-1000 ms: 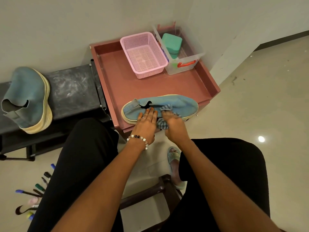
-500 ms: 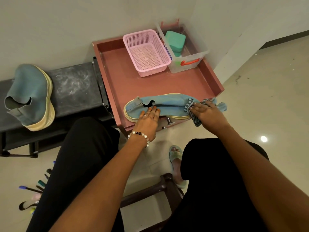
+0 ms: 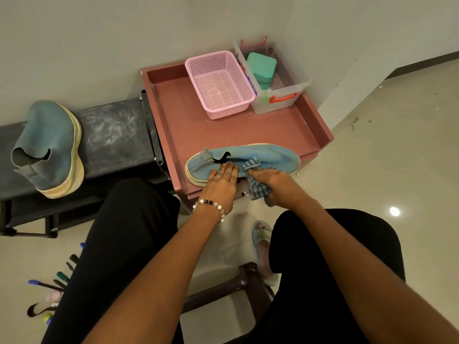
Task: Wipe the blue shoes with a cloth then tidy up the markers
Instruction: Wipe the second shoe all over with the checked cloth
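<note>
A blue shoe (image 3: 270, 155) with a cream sole lies on its side along the front edge of the reddish tray table (image 3: 213, 130). My left hand (image 3: 222, 181) presses flat on its heel end, fingers spread. My right hand (image 3: 273, 181) grips a blue checked cloth (image 3: 255, 187) against the middle of the shoe. The second blue shoe (image 3: 49, 147) rests on the dark bench (image 3: 111, 137) at the left. Several markers (image 3: 54, 284) lie on the floor at the lower left, partly hidden by my left leg.
An empty pink basket (image 3: 218, 85) and a clear plastic box (image 3: 280, 95) holding a green item stand at the tray's back, against the wall. A dark stool (image 3: 223, 289) sits between my knees, and a sandalled foot (image 3: 262, 247) rests on the tiled floor.
My right hand has swept the cloth back from the shoe's toe to its middle, after moving out to the toe half a second ago. My left hand has stayed on the heel end.
</note>
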`<state>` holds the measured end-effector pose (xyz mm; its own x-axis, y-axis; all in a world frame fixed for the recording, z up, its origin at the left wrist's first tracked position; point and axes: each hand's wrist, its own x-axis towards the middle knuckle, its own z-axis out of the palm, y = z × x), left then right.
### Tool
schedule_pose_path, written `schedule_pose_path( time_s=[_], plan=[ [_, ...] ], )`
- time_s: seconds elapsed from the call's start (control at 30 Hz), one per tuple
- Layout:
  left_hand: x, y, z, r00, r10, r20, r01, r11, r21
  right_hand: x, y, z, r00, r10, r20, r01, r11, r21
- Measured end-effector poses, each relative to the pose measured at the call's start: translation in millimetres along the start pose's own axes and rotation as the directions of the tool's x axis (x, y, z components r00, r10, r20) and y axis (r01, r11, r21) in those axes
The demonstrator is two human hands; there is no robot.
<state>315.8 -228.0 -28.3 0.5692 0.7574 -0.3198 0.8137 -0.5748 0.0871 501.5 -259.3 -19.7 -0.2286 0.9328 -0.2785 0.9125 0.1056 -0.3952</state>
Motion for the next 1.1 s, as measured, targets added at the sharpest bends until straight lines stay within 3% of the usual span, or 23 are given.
schedule_pose_path(
  time_s=[0.07,0.13,0.27,0.33,0.43,0.6,0.67,0.77,0.9,1.0,1.1],
  plan=[
    [0,0,1,1.000,-0.001,-0.009,0.001,1.000,-0.002,-10,31,-15,1.000,-0.011,0.021,0.013,0.996,-0.088],
    [0,1,2,1.000,-0.004,-0.023,0.004,1.000,0.000,-17,58,-26,0.995,-0.071,-0.064,0.055,0.972,-0.228],
    [1,2,5,0.999,-0.016,-0.029,0.016,1.000,0.001,-21,54,-25,0.982,0.016,-0.187,-0.102,0.882,-0.461],
    [0,2,5,0.999,-0.018,-0.027,0.017,1.000,-0.001,-18,37,-16,0.965,0.122,-0.232,-0.200,0.916,-0.349],
    [-2,5,6,0.999,-0.025,-0.023,0.025,1.000,0.001,-11,8,0,0.948,0.256,-0.192,-0.285,0.948,-0.143],
    [0,3,1,1.000,-0.024,-0.001,0.024,1.000,-0.004,2,-33,13,0.972,0.140,-0.186,-0.103,0.975,0.196],
    [1,2,0,1.000,-0.013,0.006,0.013,1.000,-0.007,2,-30,8,0.985,0.083,-0.152,-0.044,0.969,0.242],
    [-1,2,2,1.000,-0.015,-0.001,0.015,1.000,-0.009,-5,-3,-2,0.995,0.069,-0.074,-0.062,0.994,0.089],
    [0,-2,1,1.000,0.000,-0.012,0.000,0.999,-0.033,-13,33,-18,0.934,0.266,-0.237,-0.305,0.941,-0.147],
    [1,-2,0,1.000,-0.004,-0.019,0.003,0.999,-0.048,-4,9,-7,0.905,0.354,-0.238,-0.419,0.841,-0.342],
    [1,0,1,1.000,-0.013,-0.023,0.012,0.998,-0.054,5,-23,9,0.872,0.444,-0.206,-0.489,0.820,-0.297]
  ],
)
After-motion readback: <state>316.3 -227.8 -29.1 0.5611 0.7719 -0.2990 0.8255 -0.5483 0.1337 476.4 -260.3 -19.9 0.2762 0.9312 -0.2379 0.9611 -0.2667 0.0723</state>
